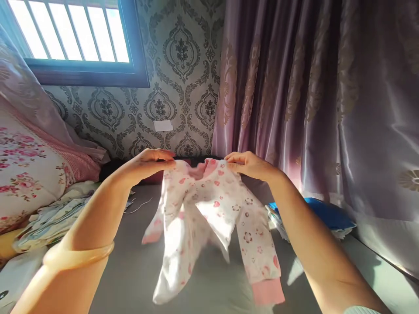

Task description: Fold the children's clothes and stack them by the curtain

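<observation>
A baby romper (209,187), white with pink hearts and brown flowers, hangs between my two hands above the grey bed surface. It has pink cuffs and a pink neckline. My left hand (150,160) pinches it at the left shoulder, and a pale bangle (78,255) circles that forearm. At the opposite shoulder my right hand (248,165) grips the cloth between thumb and fingers. Sleeves and legs dangle loosely, and one pink cuff (268,291) hangs lowest on the right.
Folded clothes (55,218) lie at the left beside a floral pillow (29,168). A blue item (327,213) sits on the bed to the right, below a shiny purple curtain (327,109). Behind is a patterned wall (180,100) with a barred window (72,32).
</observation>
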Demonstrator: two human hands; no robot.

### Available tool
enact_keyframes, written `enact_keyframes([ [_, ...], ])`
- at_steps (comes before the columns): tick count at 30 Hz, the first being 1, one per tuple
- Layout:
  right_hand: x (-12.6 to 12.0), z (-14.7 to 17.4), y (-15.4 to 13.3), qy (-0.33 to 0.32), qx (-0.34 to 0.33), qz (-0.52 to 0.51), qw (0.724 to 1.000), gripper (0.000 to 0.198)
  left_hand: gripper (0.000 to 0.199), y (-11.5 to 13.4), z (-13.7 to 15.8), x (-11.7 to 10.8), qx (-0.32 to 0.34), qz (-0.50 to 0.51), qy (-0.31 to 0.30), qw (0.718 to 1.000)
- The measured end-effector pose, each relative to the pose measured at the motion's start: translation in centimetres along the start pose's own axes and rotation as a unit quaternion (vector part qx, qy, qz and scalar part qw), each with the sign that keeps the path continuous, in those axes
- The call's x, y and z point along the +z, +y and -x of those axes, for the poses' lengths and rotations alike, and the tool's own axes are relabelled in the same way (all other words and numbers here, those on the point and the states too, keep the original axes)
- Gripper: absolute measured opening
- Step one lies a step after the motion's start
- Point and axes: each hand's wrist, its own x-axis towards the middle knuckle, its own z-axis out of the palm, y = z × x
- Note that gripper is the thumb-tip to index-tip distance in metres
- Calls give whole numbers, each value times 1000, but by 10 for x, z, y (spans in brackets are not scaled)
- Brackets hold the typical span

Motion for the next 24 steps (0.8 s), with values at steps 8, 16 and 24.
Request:
enact_keyframes([
  [8, -7, 8, -1, -26, 19, -44, 999, 31, 25, -8, 7, -1, -57, 91, -49, 993],
  [16, -10, 6, 3, -14, 34, -80, 996, 32, 30, -9, 9, 0, -50, 153, -24, 987],
  [24, -2, 1, 22, 24, 56, -141, 988, 32, 32, -18, 6, 8, -86, 216, 7, 972],
])
